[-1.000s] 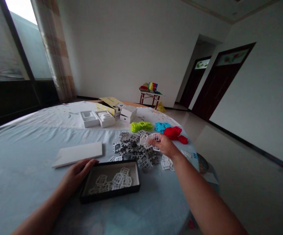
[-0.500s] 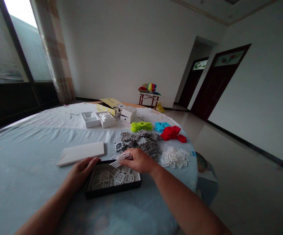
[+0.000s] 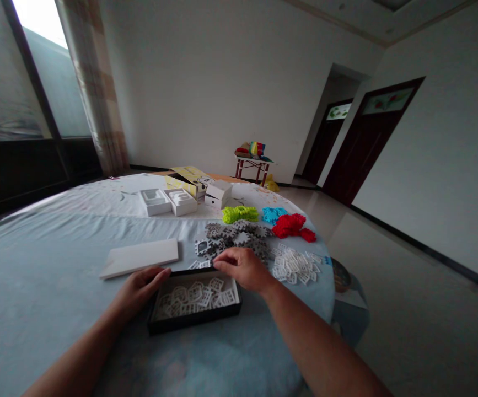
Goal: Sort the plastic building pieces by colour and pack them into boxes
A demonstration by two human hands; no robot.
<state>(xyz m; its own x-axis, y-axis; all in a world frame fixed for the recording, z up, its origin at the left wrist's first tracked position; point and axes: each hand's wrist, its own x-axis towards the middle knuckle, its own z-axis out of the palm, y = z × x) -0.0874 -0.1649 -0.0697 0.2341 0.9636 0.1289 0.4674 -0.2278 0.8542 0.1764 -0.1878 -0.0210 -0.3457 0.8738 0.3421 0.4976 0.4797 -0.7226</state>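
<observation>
A shallow black box (image 3: 195, 318) with a pale inside stands on the table in front of me. Several white plastic lattice pieces (image 3: 197, 296) lie in it. My left hand (image 3: 143, 286) grips the box at its back left corner, thumb along the rim. Over the back right rim, my right hand (image 3: 242, 268) has its fingers curled together, tips beside some loose white pieces (image 3: 200, 264) just behind the box. Whatever is between those fingertips is hidden. To the right of this hand is a heap of white pieces (image 3: 294, 263).
Behind the box lie a grey interlocking-piece pile (image 3: 239, 238), a lime-green pile (image 3: 240, 214), a blue pile (image 3: 274, 214) and a red pile (image 3: 289, 225). A white lid (image 3: 139, 258) rests at left. White boxes (image 3: 155, 203) and a yellow carton (image 3: 191, 176) stand farther back.
The white pieces held by my right hand have left it and more now lie in the box. That hand has moved slightly right, while my left hand stays on the box corner.
</observation>
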